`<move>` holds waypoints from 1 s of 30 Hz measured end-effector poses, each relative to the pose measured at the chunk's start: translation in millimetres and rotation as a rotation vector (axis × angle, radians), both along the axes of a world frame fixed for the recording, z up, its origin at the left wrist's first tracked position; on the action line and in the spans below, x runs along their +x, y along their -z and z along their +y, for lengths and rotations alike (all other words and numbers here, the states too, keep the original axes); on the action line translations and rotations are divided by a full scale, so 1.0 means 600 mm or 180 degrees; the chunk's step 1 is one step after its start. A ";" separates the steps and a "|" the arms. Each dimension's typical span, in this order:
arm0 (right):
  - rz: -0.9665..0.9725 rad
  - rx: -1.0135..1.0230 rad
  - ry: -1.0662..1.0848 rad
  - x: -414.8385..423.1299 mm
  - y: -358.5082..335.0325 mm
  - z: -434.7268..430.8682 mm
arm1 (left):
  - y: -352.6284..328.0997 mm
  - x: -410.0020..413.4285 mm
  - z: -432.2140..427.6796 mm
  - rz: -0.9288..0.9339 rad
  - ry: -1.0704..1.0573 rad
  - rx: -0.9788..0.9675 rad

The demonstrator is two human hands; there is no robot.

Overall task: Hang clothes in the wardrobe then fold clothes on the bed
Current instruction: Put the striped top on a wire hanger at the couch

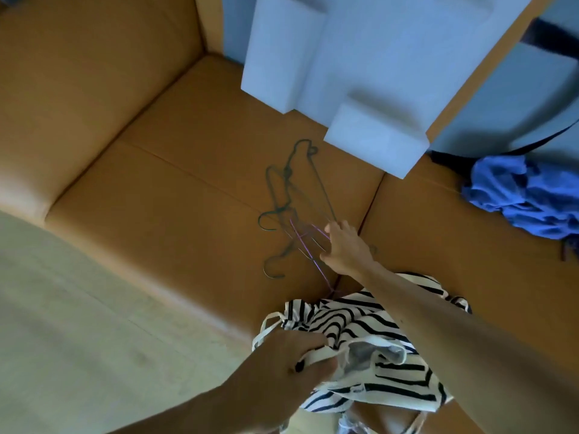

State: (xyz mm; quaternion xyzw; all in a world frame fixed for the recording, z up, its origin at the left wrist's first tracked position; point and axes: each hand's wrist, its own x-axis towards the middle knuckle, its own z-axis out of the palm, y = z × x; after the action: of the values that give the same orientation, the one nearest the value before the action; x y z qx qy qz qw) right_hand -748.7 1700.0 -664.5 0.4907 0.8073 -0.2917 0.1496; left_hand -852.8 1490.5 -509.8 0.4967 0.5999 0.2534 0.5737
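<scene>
A cream garment with black stripes [369, 343] hangs bunched at the front edge of a tan leather sofa [175, 195]. My left hand [288, 371] grips its upper edge. A loose pile of thin wire hangers [291, 202], dark green and purple, lies on the seat cushion. My right hand [344, 245] reaches across to the pile, its fingers touching the wires at the pile's right side. Whether the fingers are closed round a hanger is not clear.
Large white foam blocks [360, 73] lean on the sofa back above the hangers. A crumpled blue garment [526, 195] lies on the right cushion beside a black strap [507, 150]. Pale wooden floor [78, 339] spreads at the lower left.
</scene>
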 end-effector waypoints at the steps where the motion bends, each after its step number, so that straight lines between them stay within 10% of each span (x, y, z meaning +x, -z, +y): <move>1: -0.0052 0.0113 -0.0035 -0.002 0.012 0.001 | 0.005 -0.007 0.003 -0.0028 0.0000 -0.0008; 20: -0.0094 0.1746 -0.0405 -0.027 0.086 0.024 | 0.063 -0.063 0.027 -0.0301 0.0029 -0.0159; 30: 0.1717 0.0723 0.1952 0.024 -0.028 0.049 | 0.042 -0.047 0.091 -0.0183 -0.0057 -0.0116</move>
State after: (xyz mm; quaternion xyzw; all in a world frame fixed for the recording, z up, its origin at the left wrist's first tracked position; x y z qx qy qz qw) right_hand -734.5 1729.2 -647.9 0.6276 0.6612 -0.3498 -0.2158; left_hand -881.2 1545.1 -534.7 0.4733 0.5922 0.2618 0.5973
